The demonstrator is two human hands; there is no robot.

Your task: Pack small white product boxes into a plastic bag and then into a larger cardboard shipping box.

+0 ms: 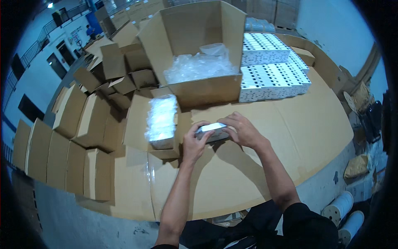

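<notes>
Over the cardboard-covered table (265, 166), both my hands meet at a small white box (212, 133). My left hand (194, 143) is closed round its left end, with the thumb on the near side. My right hand (244, 130) grips the right end, fingers bent over the top and thumb below. Part of the box is hidden by my fingers. Just left of my left hand stands an open carton (166, 154) holding a row of items in clear plastic wrap (161, 118).
A large open carton (207, 89) of clear plastic bags (199, 66) stands behind my hands. Right of it are stacked small white boxes (273, 79). Several brown cartons (97, 174) crowd the left side. White spools (338, 207) lie on the floor at right.
</notes>
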